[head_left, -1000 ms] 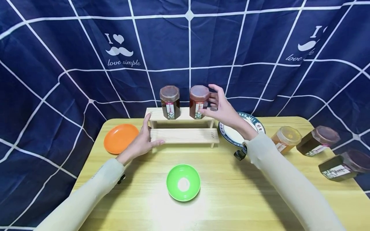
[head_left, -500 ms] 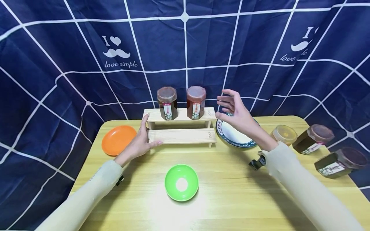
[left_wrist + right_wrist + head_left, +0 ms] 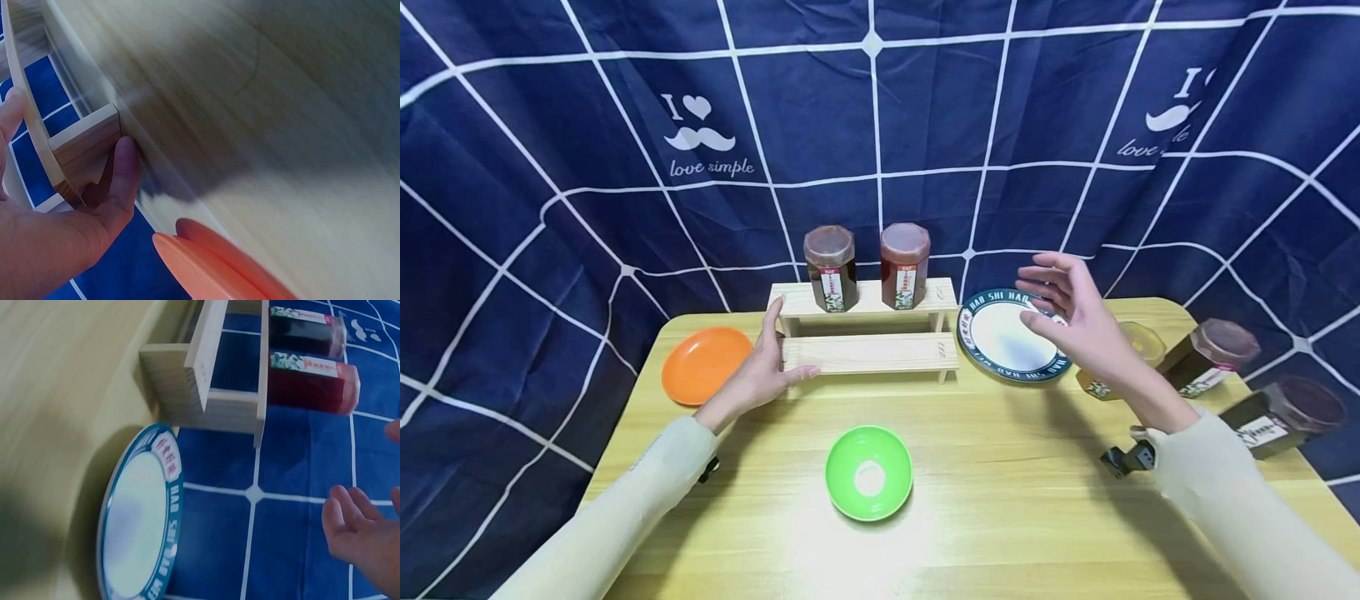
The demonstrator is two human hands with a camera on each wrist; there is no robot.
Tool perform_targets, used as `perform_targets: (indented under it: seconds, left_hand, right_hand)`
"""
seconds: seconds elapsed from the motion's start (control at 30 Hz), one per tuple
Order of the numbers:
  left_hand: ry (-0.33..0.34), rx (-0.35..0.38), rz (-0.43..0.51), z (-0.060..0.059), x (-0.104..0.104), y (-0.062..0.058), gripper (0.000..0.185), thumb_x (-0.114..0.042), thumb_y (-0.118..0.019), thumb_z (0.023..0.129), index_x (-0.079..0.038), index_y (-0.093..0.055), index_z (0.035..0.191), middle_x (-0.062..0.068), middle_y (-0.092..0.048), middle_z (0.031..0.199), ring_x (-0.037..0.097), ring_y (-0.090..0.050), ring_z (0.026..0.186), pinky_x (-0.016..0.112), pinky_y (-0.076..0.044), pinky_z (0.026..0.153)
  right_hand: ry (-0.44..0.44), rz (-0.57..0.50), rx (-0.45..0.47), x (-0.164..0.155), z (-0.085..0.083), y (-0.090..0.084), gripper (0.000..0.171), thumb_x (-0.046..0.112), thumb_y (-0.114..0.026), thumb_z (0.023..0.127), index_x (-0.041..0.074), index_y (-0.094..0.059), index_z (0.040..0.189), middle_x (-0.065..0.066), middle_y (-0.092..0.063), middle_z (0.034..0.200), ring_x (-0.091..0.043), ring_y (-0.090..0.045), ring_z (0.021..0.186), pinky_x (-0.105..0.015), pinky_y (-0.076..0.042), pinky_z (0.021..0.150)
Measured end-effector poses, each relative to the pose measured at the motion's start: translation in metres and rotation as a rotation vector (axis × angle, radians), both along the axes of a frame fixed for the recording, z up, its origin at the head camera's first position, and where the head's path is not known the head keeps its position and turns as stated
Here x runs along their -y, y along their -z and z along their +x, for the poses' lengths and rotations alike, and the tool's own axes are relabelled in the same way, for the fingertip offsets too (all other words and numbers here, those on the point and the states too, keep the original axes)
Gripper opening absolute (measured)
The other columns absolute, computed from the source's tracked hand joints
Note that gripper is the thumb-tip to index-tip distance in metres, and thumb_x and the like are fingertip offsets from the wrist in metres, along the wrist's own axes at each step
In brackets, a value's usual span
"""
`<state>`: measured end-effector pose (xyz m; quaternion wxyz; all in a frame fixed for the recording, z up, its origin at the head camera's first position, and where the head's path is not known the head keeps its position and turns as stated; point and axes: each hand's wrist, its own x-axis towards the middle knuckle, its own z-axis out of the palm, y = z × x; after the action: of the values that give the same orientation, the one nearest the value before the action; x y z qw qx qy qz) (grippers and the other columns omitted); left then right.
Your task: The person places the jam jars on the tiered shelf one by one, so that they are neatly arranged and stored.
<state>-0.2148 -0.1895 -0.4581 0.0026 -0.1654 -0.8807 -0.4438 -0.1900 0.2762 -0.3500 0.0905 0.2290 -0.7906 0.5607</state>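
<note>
My left hand [image 3: 772, 350] rests against the left end of a two-step wooden rack [image 3: 872, 352], thumb along the lower step and fingers upright beside the top one. The left wrist view shows the thumb [image 3: 125, 169] touching the rack's leg [image 3: 84, 140]. On the top step stand a dark jar [image 3: 830, 268] and a red jar [image 3: 904, 265], also visible as the red jar [image 3: 312, 381] and dark jar [image 3: 306, 331] in the right wrist view. My right hand [image 3: 1054, 302] hovers open and empty above a blue-rimmed white plate [image 3: 992, 364], its fingers [image 3: 353, 534] spread.
An orange plate [image 3: 703, 364] lies left of the rack and a green bowl [image 3: 868, 472] sits at the table's centre front. A honey jar [image 3: 1142, 343], partly behind my right hand, and two dark jars [image 3: 1213, 354] [image 3: 1288, 414] lie at the right edge.
My right hand let go of the red jar on the top step and moved right and down, over the plate. The left hand stayed at the rack's end.
</note>
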Motion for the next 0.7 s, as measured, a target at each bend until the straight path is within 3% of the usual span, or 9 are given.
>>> perform_targets:
  seconds: [0.13,0.27,0.37,0.43,0.5,0.6,0.7]
  left_hand:
    - [-0.002,-0.015,-0.004,-0.001,0.001,0.002,0.128,-0.035,-0.091,0.093,-0.02,0.007,0.174,0.04,-0.046,0.149,0.044,-0.059,0.122,0.063,-0.044,0.109]
    - [-0.001,0.006,-0.013,-0.016,0.009,0.023,0.132,-0.042,-0.092,0.092,-0.028,0.012,0.174,0.038,-0.042,0.154,0.043,-0.057,0.124,0.062,-0.044,0.11]
    - [-0.008,-0.022,-0.03,-0.022,0.013,0.035,0.136,-0.052,-0.092,0.088,-0.033,0.011,0.174,0.031,-0.049,0.148,0.035,-0.059,0.118,0.056,-0.048,0.105]
    - [-0.001,-0.014,-0.015,-0.013,0.008,0.02,0.135,-0.046,-0.093,0.089,-0.027,0.01,0.174,0.033,-0.049,0.147,0.038,-0.059,0.118,0.059,-0.047,0.104]
    - [0.0,-0.022,-0.01,-0.009,0.005,0.014,0.134,-0.045,-0.093,0.089,-0.026,0.009,0.174,0.034,-0.048,0.148,0.039,-0.06,0.118,0.06,-0.046,0.105]
    - [0.0,-0.014,-0.011,-0.008,0.005,0.013,0.134,-0.045,-0.093,0.09,-0.028,0.01,0.174,0.032,-0.051,0.146,0.038,-0.06,0.118,0.059,-0.046,0.107]
    - [-0.014,-0.017,-0.033,-0.013,0.008,0.018,0.135,-0.048,-0.093,0.088,-0.031,0.01,0.174,0.024,-0.059,0.136,0.03,-0.062,0.115,0.051,-0.047,0.104]
  right_hand:
    - [0.002,-0.048,-0.009,-0.017,0.011,0.004,0.068,-0.017,-0.064,0.099,0.003,-0.037,0.157,-0.009,-0.056,0.148,-0.018,-0.057,0.137,-0.022,-0.044,0.109]
    - [0.049,-0.027,0.002,-0.033,0.023,0.005,0.069,-0.016,-0.065,0.099,0.006,-0.037,0.157,-0.007,-0.056,0.149,-0.017,-0.056,0.137,-0.02,-0.044,0.108]
    - [0.085,-0.035,0.006,-0.047,0.031,0.006,0.07,-0.017,-0.065,0.098,0.006,-0.037,0.158,-0.007,-0.056,0.148,-0.016,-0.057,0.137,-0.019,-0.043,0.109]
    - [0.096,-0.076,-0.002,-0.056,0.036,0.008,0.07,-0.02,-0.064,0.097,0.006,-0.039,0.157,-0.008,-0.058,0.147,-0.015,-0.058,0.136,-0.018,-0.043,0.109]
    - [0.119,-0.1,-0.012,-0.064,0.041,0.01,0.071,-0.022,-0.064,0.096,0.005,-0.039,0.157,-0.009,-0.059,0.146,-0.015,-0.059,0.135,-0.018,-0.043,0.108]
    - [0.197,-0.055,-0.03,-0.075,0.047,0.014,0.075,-0.022,-0.067,0.094,0.006,-0.04,0.157,-0.005,-0.06,0.145,-0.012,-0.059,0.134,-0.017,-0.043,0.107]
    - [0.306,0.054,-0.039,-0.085,0.053,0.02,0.079,-0.018,-0.074,0.092,0.009,-0.04,0.159,0.004,-0.059,0.144,-0.008,-0.057,0.134,-0.014,-0.042,0.106]
